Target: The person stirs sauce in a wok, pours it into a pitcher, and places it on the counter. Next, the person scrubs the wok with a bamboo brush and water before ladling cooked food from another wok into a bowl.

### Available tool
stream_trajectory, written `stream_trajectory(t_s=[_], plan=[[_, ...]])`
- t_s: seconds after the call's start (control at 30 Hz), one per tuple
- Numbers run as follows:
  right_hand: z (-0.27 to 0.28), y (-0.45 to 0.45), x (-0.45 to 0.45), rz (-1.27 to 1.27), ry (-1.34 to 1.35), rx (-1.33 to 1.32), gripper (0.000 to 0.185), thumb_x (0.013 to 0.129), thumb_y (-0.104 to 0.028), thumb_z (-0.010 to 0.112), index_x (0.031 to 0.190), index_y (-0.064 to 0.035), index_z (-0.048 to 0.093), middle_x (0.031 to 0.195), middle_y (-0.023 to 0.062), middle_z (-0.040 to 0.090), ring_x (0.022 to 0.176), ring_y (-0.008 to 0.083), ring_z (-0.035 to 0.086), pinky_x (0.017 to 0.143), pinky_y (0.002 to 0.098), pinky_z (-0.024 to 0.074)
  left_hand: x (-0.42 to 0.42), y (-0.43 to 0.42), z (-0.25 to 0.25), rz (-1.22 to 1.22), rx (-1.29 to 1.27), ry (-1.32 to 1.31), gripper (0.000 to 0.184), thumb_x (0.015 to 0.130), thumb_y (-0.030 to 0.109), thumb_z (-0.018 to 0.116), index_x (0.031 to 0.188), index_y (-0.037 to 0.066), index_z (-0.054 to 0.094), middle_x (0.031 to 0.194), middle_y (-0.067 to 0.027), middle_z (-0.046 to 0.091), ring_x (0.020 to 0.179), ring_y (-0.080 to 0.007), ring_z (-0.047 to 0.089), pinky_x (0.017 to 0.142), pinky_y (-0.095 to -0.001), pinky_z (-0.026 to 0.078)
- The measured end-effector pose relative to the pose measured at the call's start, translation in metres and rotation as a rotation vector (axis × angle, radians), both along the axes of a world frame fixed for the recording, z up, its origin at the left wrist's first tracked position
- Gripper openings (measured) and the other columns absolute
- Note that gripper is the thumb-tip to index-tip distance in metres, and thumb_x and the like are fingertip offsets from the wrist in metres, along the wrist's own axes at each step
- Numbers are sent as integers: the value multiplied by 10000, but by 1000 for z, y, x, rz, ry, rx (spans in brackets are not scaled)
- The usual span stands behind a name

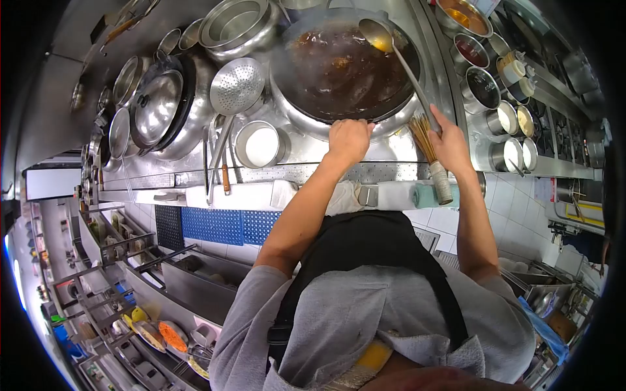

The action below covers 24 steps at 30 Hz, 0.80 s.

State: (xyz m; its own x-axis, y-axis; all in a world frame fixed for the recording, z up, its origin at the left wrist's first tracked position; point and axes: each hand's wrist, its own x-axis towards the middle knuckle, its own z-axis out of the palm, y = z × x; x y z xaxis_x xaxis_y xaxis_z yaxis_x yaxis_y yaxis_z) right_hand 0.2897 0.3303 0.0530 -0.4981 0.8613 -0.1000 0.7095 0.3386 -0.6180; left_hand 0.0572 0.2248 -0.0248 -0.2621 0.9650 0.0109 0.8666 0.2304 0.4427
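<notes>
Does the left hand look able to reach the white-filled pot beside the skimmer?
Probably yes: nothing visible blocks the way from the left hand to the pot, though it must first leave the wok.

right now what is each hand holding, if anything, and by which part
The right hand holds the ladle by its handle, away from the bowl; the left hand grips the wok at its near edge.

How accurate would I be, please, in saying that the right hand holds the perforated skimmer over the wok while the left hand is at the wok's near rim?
One thing is off: the head view shows the right hand holding a ladle, not the perforated skimmer, over the wok. The left hand is indeed at the wok's near rim.
</notes>
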Motion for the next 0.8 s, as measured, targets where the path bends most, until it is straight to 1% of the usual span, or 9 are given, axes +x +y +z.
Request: stream_trajectory(t_s=[0.1,0.13,0.23,0.27,0.37,0.5,0.53,0.63,0.8], plan=[[-49,12,-10,29,79,132,591,907,-70,647,1481,-36,513,1125,330,668,983,487,662,923,449,521,2,-1,-9,-20,20,56,398,1039,327,536,846,36,727,778,-218,711,799,-412,693,842,-516,502],[-68,13,-11,76,48,163,589,931,-74,636,1502,-52,495,1027,254,699,836,384,703,758,424,574,2,-2,-12,-19,36,67,394,1037,325,541,845,35,726,781,-217,712,801,-408,693,838,-512,498],[-56,-17,-27,-51,328,-585,612,967,-88,622,1547,-46,430,923,139,670,705,198,668,535,339,551,5,-3,-15,-9,95,83,378,1028,321,557,846,35,724,795,-204,716,820,-383,695,831,-490,482],[-69,-20,-25,-28,576,-765,545,1000,-100,606,1513,-18,441,868,67,605,633,62,553,404,241,449,7,-5,-16,-3,117,87,372,1025,320,563,847,35,723,800,-199,718,828,-373,696,830,-482,476],[-66,-22,-20,-79,994,-1274,446,1005,-81,595,1428,11,483,902,99,616,603,74,523,409,240,440,20,-9,-15,67,123,186,329,1007,301,595,849,39,718,812,-177,723,851,-342,691,841,-466,459],[-48,-23,-15,-20,1031,-1251,388,1003,-53,592,1379,-21,504,943,119,626,595,78,503,405,216,424,31,-23,-1,106,163,162,276,988,278,624,864,48,709,821,-148,729,860,-320,683,859,-459,448],[-35,-20,-12,-30,994,-1213,433,995,-48,606,1414,-34,494,938,122,635,596,87,515,403,220,428,31,-27,-2,98,190,154,267,985,275,628,861,51,707,820,-141,729,860,-318,680,863,-459,446],[29,-14,-3,26,847,-922,550,979,-24,618,1499,-43,439,888,75,644,558,87,527,388,221,435,32,-28,-4,94,220,157,257,981,272,632,854,59,700,825,-128,730,871,-307,672,873,-453,439],[148,9,11,96,492,-264,616,959,-91,651,1541,-69,452,813,5,612,515,43,492,387,210,412,34,-30,-13,111,255,187,257,974,273,639,835,64,695,830,-126,728,880,-298,657,873,-444,433]])
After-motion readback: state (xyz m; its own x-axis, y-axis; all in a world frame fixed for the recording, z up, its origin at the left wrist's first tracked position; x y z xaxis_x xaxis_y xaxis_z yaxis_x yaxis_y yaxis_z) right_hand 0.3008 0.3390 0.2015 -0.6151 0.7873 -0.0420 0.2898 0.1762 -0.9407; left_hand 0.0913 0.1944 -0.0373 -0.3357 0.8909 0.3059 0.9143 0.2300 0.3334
